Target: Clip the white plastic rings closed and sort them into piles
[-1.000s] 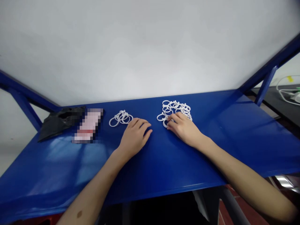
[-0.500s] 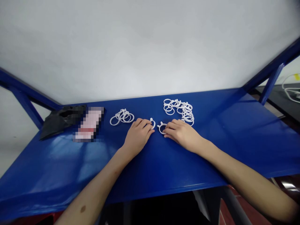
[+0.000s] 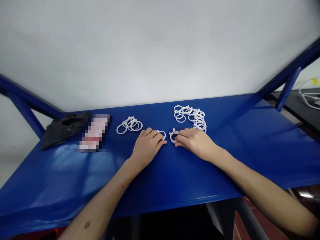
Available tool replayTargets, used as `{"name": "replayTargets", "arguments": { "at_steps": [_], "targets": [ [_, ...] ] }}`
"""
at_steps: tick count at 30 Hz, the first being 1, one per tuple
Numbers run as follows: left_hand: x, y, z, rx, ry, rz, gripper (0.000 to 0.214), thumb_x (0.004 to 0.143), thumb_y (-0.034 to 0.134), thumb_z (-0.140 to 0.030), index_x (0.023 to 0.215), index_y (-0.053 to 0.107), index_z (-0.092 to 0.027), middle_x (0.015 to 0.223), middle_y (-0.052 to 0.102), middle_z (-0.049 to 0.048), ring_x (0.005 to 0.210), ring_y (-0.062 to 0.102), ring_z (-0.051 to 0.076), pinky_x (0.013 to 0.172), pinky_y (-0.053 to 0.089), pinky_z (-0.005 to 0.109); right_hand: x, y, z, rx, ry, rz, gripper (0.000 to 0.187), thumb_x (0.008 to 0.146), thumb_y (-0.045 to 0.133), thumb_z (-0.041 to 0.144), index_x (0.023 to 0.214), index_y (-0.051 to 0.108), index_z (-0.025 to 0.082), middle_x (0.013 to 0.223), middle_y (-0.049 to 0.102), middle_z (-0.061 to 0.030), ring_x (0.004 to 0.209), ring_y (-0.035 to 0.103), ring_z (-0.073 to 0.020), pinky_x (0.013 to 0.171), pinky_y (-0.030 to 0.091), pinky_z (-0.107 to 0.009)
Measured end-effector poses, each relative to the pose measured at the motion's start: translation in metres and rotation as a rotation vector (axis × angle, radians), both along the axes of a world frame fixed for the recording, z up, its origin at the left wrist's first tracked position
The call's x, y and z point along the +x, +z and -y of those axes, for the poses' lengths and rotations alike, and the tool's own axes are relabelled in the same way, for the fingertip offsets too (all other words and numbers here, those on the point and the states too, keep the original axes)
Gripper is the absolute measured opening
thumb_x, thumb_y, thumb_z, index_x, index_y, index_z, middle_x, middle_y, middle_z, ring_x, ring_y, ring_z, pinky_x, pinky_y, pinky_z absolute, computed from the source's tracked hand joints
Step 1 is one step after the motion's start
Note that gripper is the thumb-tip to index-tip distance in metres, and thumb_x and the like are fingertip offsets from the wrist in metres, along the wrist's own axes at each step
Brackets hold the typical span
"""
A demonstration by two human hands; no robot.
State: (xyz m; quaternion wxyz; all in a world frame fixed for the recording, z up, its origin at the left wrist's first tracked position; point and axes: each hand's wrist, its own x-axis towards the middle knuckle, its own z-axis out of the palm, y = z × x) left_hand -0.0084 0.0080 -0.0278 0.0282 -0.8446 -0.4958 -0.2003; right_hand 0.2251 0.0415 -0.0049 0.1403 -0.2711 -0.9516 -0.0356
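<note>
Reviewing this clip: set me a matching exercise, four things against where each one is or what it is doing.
Things
1. Left hand
2. Right hand
3. Smaller ring pile
4. Black bag

Places and states
A. Left of the blurred pinkish item
B. Holding a white ring, in front of the larger ring pile
C. Lying on the blue table, right of the pinkish item
D. Holding another white ring, close to the smaller ring pile

Pairs: 1-D, 2-B, 3-C, 4-A

on the table (image 3: 175, 180), the ring cluster (image 3: 130, 124) lies between the bag (image 3: 58, 133), left, and the ring pile (image 3: 198, 117), right.
</note>
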Motion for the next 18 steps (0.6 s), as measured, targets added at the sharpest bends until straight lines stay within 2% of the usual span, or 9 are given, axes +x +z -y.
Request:
{"name": "replayTargets", "arguments": {
  "at_steps": [3, 5, 7, 9, 11, 14, 18],
  "targets": [
    [0.002, 0.0, 0.002, -0.014, 0.019, 0.059, 0.019, 0.096, 0.06, -0.035, 0.097, 0.069, -0.019, 0.094, 0.071, 0.006, 0.093, 0.058, 0.024, 0.089, 0.047, 0.042, 0.004, 0.004, -0.002, 0.013, -0.025, -0.042, 0.031, 0.105, 0.046, 0.035, 0.092, 0.066, 0.017, 0.083, 0.067, -0.0039, 0.073, 0.059, -0.0164, 0.068, 0.04, -0.03],
    [0.003, 0.002, 0.002, -0.023, 0.031, 0.168, 0.026, 0.095, 0.062, -0.034, 0.115, 0.066, -0.018, 0.105, 0.071, 0.0073, 0.101, 0.059, 0.025, 0.095, 0.047, 0.043, 0.005, 0.007, -0.002, 0.003, -0.015, -0.083, 0.032, 0.105, 0.044, 0.036, 0.093, 0.067, 0.017, 0.085, 0.068, -0.0046, 0.075, 0.06, -0.0164, 0.07, 0.042, -0.03],
    [0.003, 0.005, 0.002, -0.081, 0.011, 0.314, 0.039, 0.096, 0.061, -0.029, 0.134, 0.056, -0.02, 0.115, 0.07, 0.0063, 0.105, 0.06, 0.022, 0.097, 0.048, 0.042, 0.005, 0.01, 0.0, -0.029, 0.034, -0.135, 0.031, 0.105, 0.045, 0.035, 0.095, 0.067, 0.017, 0.088, 0.069, -0.005, 0.079, 0.06, -0.0164, 0.073, 0.045, -0.029],
    [0.001, 0.009, 0.001, -0.187, -0.039, 0.459, 0.043, 0.096, 0.06, -0.023, 0.139, 0.053, -0.025, 0.114, 0.071, 0.0029, 0.1, 0.063, 0.018, 0.094, 0.052, 0.037, 0.002, 0.011, 0.003, -0.076, 0.111, -0.188, 0.027, 0.104, 0.047, 0.033, 0.096, 0.068, 0.017, 0.092, 0.071, -0.0052, 0.082, 0.061, -0.0167, 0.077, 0.048, -0.03],
    [-0.002, 0.012, 0.0, -0.285, -0.074, 0.564, 0.035, 0.096, 0.06, -0.02, 0.129, 0.061, -0.028, 0.105, 0.074, -0.0001, 0.091, 0.066, 0.015, 0.088, 0.055, 0.032, -0.001, 0.012, 0.007, -0.121, 0.183, -0.226, 0.024, 0.104, 0.048, 0.028, 0.097, 0.068, 0.017, 0.095, 0.072, -0.0057, 0.086, 0.062, -0.0167, 0.08, 0.05, -0.03],
    [-0.006, 0.015, -0.001, -0.337, -0.068, 0.633, 0.018, 0.094, 0.061, -0.019, 0.105, 0.072, -0.027, 0.096, 0.074, -0.0012, 0.087, 0.068, 0.014, 0.084, 0.056, 0.031, -0.004, 0.012, 0.01, -0.15, 0.234, -0.243, 0.022, 0.103, 0.048, 0.023, 0.098, 0.068, 0.017, 0.099, 0.073, -0.0064, 0.09, 0.062, -0.0167, 0.083, 0.053, -0.031],
    [-0.008, 0.016, -0.003, -0.342, -0.054, 0.645, 0.017, 0.093, 0.06, -0.017, 0.097, 0.073, -0.027, 0.093, 0.074, -0.0014, 0.087, 0.068, 0.014, 0.083, 0.056, 0.03, -0.005, 0.012, 0.012, -0.157, 0.251, -0.243, 0.02, 0.102, 0.05, 0.023, 0.099, 0.068, 0.016, 0.101, 0.072, -0.0071, 0.091, 0.063, -0.0168, 0.084, 0.054, -0.032]
  ]
}}
